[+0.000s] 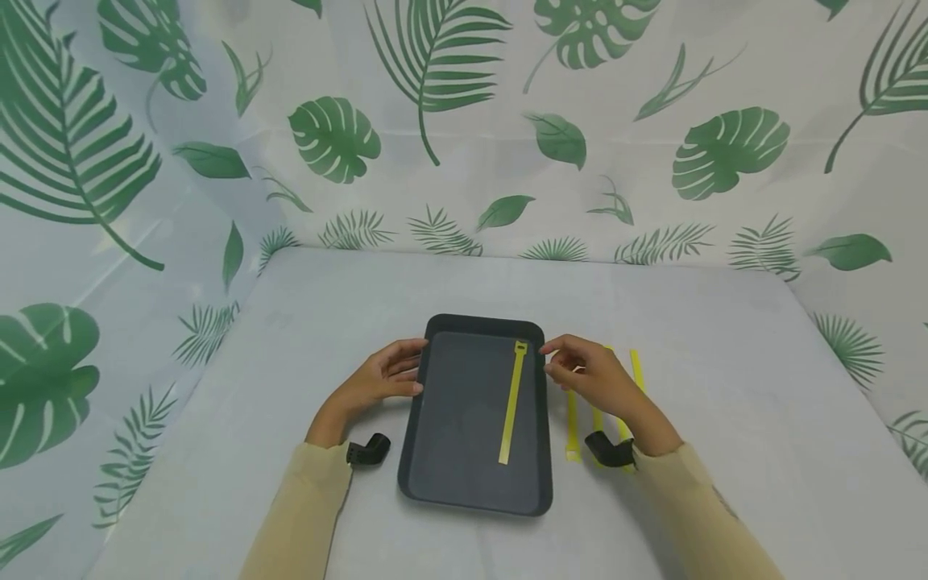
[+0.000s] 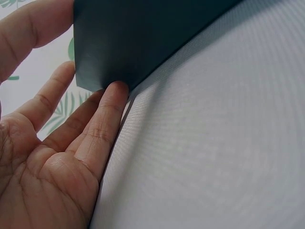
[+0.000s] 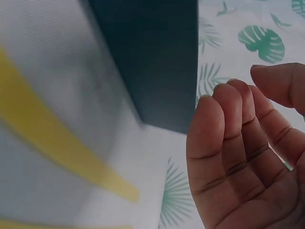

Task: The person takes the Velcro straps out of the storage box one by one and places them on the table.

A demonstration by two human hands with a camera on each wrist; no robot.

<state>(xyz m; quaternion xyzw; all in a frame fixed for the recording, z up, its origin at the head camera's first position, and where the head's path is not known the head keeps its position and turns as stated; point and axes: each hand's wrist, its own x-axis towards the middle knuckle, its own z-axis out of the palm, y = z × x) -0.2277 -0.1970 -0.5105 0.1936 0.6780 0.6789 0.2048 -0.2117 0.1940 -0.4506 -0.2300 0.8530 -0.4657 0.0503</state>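
Observation:
A dark grey rectangular tray (image 1: 457,427) lies on the table between my hands. Inside it, toward the right side, rests one flat yellow cable strap (image 1: 511,411) with a slotted head at the far end. My left hand (image 1: 377,374) is at the tray's left side, its fingers fairly straight; in the left wrist view the fingertips touch the tray's outer wall (image 2: 138,38). Beside the right rim is my right hand (image 1: 594,377), fingers loosely bent and holding nothing. In the right wrist view its fingertips (image 3: 206,112) are close to the tray's corner.
Several more yellow straps (image 1: 573,427) lie on the white table (image 1: 326,298) right of the tray, partly hidden under my right hand and wrist. Leaf-printed white cloth (image 1: 449,177) stands behind the table and along both sides. Each wrist wears a black camera mount (image 1: 368,449).

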